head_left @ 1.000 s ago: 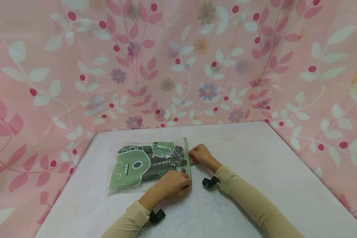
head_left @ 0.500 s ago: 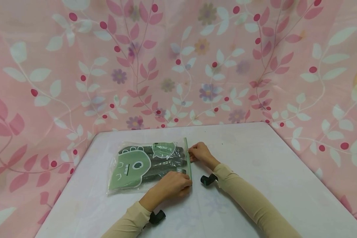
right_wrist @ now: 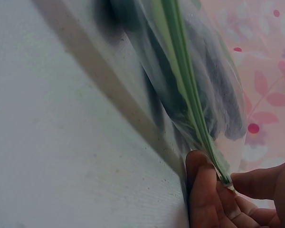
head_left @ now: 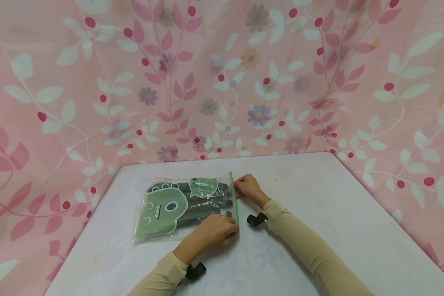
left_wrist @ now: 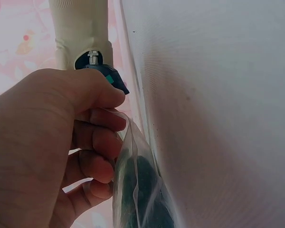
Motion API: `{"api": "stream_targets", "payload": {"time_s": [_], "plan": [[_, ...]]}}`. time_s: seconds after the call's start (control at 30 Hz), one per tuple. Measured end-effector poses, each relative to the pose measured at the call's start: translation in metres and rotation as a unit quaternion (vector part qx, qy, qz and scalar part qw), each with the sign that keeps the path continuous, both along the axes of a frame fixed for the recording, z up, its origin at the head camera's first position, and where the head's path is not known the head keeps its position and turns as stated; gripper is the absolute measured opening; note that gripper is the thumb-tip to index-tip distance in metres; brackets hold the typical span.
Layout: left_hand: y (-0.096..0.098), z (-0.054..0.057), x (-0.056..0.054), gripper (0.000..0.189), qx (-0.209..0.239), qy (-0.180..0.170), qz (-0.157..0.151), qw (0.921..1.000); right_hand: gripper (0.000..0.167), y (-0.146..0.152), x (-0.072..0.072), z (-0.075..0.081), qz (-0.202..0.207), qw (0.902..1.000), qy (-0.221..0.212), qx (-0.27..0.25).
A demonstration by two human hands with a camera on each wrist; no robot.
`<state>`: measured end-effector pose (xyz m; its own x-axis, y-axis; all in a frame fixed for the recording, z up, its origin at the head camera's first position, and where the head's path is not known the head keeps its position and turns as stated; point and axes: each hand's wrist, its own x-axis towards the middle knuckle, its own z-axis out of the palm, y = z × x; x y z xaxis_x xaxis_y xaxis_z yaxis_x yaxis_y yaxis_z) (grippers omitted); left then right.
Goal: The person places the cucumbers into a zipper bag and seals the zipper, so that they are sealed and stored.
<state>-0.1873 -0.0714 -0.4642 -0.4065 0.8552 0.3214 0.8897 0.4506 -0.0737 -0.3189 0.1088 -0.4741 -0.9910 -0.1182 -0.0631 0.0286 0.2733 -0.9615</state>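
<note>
A clear plastic zip bag [head_left: 159,211] with a green cartoon monster print lies flat on the table. Several dark, long rounded shapes show inside it; their kind cannot be made out. Along its right edge runs a green zip strip [head_left: 234,207]. My left hand [head_left: 214,230] pinches the bag's near right corner, thumb against the curled forefinger in the left wrist view, where the clear plastic [left_wrist: 140,190] hangs from them. Farther up the same edge, my right hand [head_left: 249,189] pinches the strip between thumb and fingers. The right wrist view shows the strip [right_wrist: 190,95] ending at those fingertips.
A white cloth covers the table [head_left: 311,205]. A pink curtain [head_left: 222,82] with leaves and flowers hangs behind and at both sides. Small dark devices sit at the left wrist [head_left: 196,271] and right wrist [head_left: 257,219].
My right hand has slid a little toward the far end of the zip strip. The left hand keeps its grip on the near corner, and the bag has hardly moved.
</note>
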Motion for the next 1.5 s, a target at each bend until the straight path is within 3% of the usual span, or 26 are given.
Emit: {"api": "stream_targets", "payload": {"time_s": [0.5, 0.87, 1.5], "plan": [[0.0, 0.001, 0.001, 0.023, -0.002, -0.003, 0.003, 1.0, 0.019, -0.006, -0.014, 0.003, -0.006, 0.9997, 0.021, 0.007], [-0.001, 0.002, 0.002, 0.023, -0.017, -0.009, 0.019, 0.9996, 0.02, -0.012, -0.029, 0.004, -0.031, 0.9993, 0.014, 0.018], [0.001, 0.0, 0.002, 0.022, -0.013, -0.008, 0.019, 0.9997, 0.021, -0.012, -0.045, 0.001, -0.044, 0.9989, 0.006, 0.017]]}}
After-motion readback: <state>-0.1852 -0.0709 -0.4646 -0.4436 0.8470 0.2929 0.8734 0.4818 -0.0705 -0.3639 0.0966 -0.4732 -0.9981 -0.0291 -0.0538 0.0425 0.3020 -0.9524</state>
